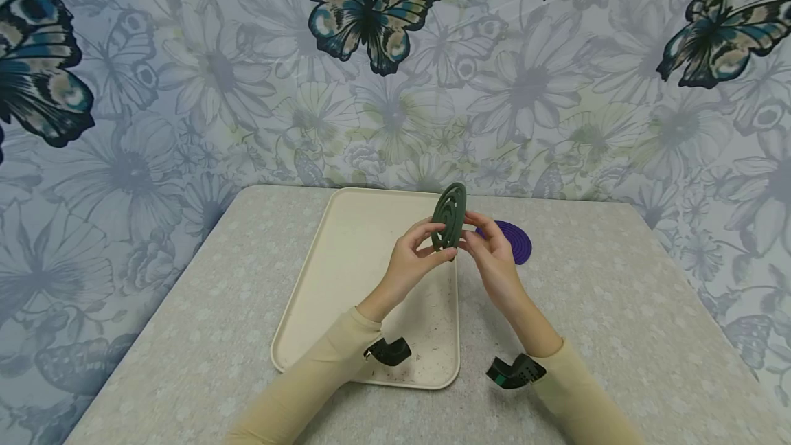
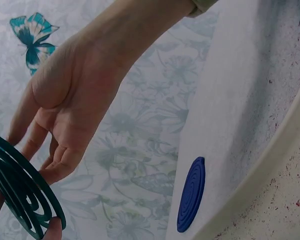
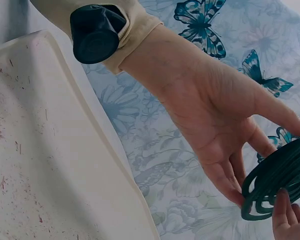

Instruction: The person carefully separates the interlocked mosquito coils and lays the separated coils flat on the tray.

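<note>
The left hand and right hand pinch the green coil (held on edge); uneven pulling could snap it.

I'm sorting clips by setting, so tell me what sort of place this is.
Probably an indoor tabletop workspace: a pale table, a cream tray on it, and a butterfly-print backdrop behind.

free room over far-left tray, left hand and green coil blocking rightward
</note>
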Demonstrator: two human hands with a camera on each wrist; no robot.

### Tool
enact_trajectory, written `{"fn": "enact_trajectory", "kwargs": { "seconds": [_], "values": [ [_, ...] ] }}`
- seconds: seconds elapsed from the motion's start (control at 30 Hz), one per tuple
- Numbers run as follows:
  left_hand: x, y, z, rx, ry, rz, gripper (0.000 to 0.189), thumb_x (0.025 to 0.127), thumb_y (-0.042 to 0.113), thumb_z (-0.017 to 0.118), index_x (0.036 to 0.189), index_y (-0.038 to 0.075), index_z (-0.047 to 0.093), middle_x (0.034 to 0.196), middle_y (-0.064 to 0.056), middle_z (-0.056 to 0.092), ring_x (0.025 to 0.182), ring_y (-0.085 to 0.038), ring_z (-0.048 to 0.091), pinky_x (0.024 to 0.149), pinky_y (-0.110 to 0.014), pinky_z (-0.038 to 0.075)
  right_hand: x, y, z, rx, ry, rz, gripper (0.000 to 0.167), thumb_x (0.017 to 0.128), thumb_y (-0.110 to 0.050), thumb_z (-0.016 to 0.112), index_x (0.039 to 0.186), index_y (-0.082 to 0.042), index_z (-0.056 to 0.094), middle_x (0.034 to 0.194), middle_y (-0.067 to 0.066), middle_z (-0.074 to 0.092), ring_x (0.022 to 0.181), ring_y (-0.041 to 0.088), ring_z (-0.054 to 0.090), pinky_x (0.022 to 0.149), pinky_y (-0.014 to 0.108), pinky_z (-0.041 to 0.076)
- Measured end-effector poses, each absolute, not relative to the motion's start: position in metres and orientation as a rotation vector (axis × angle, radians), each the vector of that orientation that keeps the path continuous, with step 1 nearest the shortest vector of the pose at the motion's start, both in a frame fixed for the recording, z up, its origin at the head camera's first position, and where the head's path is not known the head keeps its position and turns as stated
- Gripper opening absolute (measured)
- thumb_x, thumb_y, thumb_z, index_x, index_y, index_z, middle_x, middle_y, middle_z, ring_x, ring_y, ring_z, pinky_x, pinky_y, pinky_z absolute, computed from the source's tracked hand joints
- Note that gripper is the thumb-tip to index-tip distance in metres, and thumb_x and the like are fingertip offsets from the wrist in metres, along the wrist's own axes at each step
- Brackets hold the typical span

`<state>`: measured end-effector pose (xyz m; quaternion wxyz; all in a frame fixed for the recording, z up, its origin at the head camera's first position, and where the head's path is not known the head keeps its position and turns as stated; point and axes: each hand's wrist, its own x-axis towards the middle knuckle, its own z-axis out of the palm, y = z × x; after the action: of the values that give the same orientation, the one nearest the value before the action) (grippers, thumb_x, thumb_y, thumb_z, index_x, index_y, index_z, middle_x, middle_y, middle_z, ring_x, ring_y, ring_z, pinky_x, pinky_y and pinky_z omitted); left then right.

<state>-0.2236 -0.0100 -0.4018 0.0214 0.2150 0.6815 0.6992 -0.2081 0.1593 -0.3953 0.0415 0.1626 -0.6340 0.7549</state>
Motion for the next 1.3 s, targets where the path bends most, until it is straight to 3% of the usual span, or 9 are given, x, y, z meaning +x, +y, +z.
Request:
{"fn": "enact_trajectory", "kwargs": {
  "seconds": [0.1, 0.2, 0.33, 0.53, 0.8, 1.03, 1.17, 1.3],
  "values": [
    [-0.221, -0.009, -0.402, 0.685, 2.052, 2.199, 0.054, 0.085, 0.028, 0.072, 0.126, -0.001, 0.055, 0.150, -0.012, 0.037, 0.139, -0.031, 0.038, 0.104, -0.037, 0.047, -0.210, 0.158, -0.397, 0.401, -1.959, 2.327, 0.036, 0.098, -0.008, 0.050, 0.134, -0.011, 0.041, 0.128, -0.001, 0.045, 0.107, 0.005, 0.058, 0.094, 0.019, 0.049],
    [-0.218, -0.009, -0.400, 0.709, 2.033, 2.199, 0.057, 0.084, 0.031, 0.073, 0.127, -0.001, 0.055, 0.150, -0.013, 0.036, 0.139, -0.031, 0.038, 0.103, -0.035, 0.048, -0.213, 0.158, -0.399, 0.315, -2.020, 2.347, 0.045, 0.098, -0.007, 0.049, 0.141, -0.010, 0.034, 0.135, 0.003, 0.041, 0.109, 0.002, 0.054, 0.094, 0.017, 0.047],
    [-0.215, -0.008, -0.397, 0.704, 2.026, 2.195, 0.047, 0.087, 0.017, 0.070, 0.127, -0.002, 0.054, 0.151, -0.013, 0.035, 0.139, -0.031, 0.037, 0.104, -0.035, 0.047, -0.215, 0.158, -0.402, 0.309, -2.063, 2.458, 0.056, 0.100, -0.015, 0.045, 0.150, -0.012, 0.019, 0.140, 0.007, 0.042, 0.113, 0.001, 0.055, 0.093, 0.019, 0.048],
    [-0.218, -0.010, -0.398, 0.637, 2.077, 2.144, 0.043, 0.088, 0.009, 0.067, 0.128, -0.001, 0.055, 0.152, -0.012, 0.034, 0.139, -0.031, 0.037, 0.104, -0.034, 0.047, -0.218, 0.158, -0.405, 0.289, -1.968, 2.656, 0.058, 0.100, -0.010, 0.044, 0.151, -0.009, 0.015, 0.118, -0.007, 0.058, 0.100, 0.004, 0.063, 0.087, 0.024, 0.053],
    [-0.215, -0.019, -0.383, 0.520, 2.209, 2.041, 0.040, 0.088, 0.009, 0.067, 0.126, -0.002, 0.058, 0.150, -0.017, 0.037, 0.140, -0.031, 0.035, 0.113, -0.048, 0.036, -0.221, 0.162, -0.406, -0.065, -1.838, 2.708, 0.049, 0.097, -0.001, 0.048, 0.141, -0.003, 0.029, 0.090, -0.010, 0.064, 0.078, 0.003, 0.065, 0.071, 0.018, 0.055],
    [-0.215, -0.026, -0.377, 0.471, 2.287, 2.038, 0.034, 0.094, 0.017, 0.060, 0.121, -0.003, 0.062, 0.147, -0.020, 0.041, 0.139, -0.033, 0.037, 0.111, -0.046, 0.038, -0.224, 0.170, -0.405, -0.206, -1.776, 2.729, 0.032, 0.094, 0.003, 0.051, 0.122, -0.010, 0.043, 0.082, -0.010, 0.065, 0.070, 0.003, 0.064, 0.064, 0.017, 0.054],
    [-0.228, -0.028, -0.395, 0.354, 2.276, 2.138, 0.030, 0.094, 0.019, 0.060, 0.116, -0.001, 0.065, 0.140, -0.015, 0.051, 0.129, -0.027, 0.051, 0.106, -0.039, 0.045, -0.225, 0.176, -0.403, -0.235, -1.739, 2.732, 0.031, 0.093, 0.006, 0.051, 0.118, -0.010, 0.044, 0.080, -0.009, 0.064, 0.066, 0.002, 0.063, 0.062, 0.016, 0.053],
    [-0.238, -0.030, -0.407, 0.221, 2.193, 2.303, 0.025, 0.091, 0.013, 0.065, 0.111, 0.000, 0.066, 0.116, -0.010, 0.065, 0.099, -0.012, 0.067, 0.091, -0.028, 0.054, -0.225, 0.180, -0.401, -0.222, -1.689, 2.756, 0.029, 0.092, 0.008, 0.049, 0.114, -0.011, 0.046, 0.079, -0.009, 0.065, 0.065, 0.002, 0.063, 0.061, 0.014, 0.052]
  ]
}}
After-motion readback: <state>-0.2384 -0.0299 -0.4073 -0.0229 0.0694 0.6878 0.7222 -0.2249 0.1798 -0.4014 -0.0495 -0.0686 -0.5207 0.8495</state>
